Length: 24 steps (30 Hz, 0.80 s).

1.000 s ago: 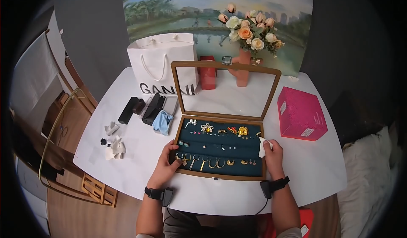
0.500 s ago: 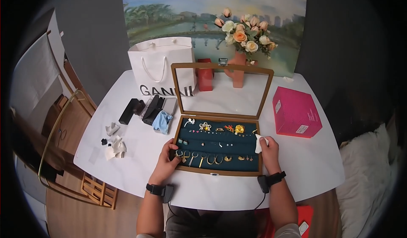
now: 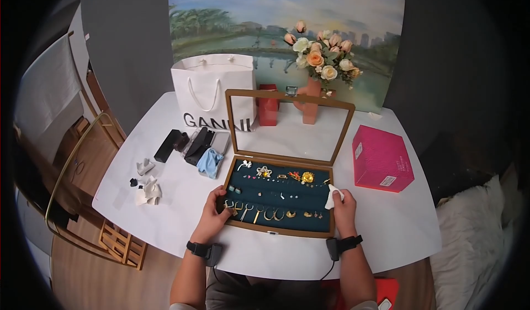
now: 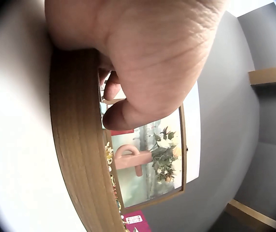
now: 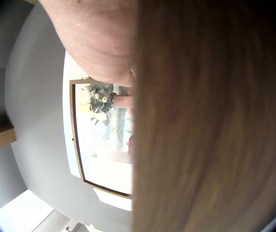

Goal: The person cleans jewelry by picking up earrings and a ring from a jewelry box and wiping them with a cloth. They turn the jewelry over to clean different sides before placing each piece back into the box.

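A wooden jewelry box lies on the table with its glass lid raised; rows of earrings, brooches and small studs sit on its dark green lining. My left hand grips the box's left side near the front corner, thumb over the rim by the hoop earrings. In the left wrist view that hand bends over the wooden side. At the right edge, my right hand holds a white cloth against the box. Box wood covers much of the right wrist view, hiding the right fingers.
A white paper bag, a red box and a flower vase stand behind the lid. To the left lie a black case, a blue cloth and crumpled paper. A pink box is at right.
The head view has shifted and turned slightly, so the box and right hand appear farther left. Both hands keep their hold, and the lid stays raised.
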Motion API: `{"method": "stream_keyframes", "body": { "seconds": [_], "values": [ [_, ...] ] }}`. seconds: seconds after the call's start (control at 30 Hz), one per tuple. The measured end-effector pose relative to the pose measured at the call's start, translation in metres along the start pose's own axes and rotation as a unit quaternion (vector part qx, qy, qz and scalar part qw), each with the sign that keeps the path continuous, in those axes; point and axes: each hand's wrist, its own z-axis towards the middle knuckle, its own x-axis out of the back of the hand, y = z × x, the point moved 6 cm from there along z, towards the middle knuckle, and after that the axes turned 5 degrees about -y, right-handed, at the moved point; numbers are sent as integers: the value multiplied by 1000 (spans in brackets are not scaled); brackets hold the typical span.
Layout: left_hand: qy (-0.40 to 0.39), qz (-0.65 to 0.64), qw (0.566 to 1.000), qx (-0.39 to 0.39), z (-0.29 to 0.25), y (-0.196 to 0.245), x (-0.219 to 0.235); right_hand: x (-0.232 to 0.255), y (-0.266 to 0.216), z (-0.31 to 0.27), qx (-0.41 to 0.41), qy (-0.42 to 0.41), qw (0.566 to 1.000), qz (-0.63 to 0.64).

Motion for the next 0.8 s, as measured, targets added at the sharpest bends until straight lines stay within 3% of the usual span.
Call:
{"method": "stream_keyframes", "body": {
  "seconds": [0.53,0.67,0.8],
  "values": [
    [10,33,999,20,-17,9,-4,3,1,2,17,-5,999,-28],
    [7,78,997,-7,-22,18,-6,2,3,0,21,-17,1000,-13],
    [-7,83,996,-40,-18,-2,4,3,6,2,39,5,999,-26]
  ]
}}
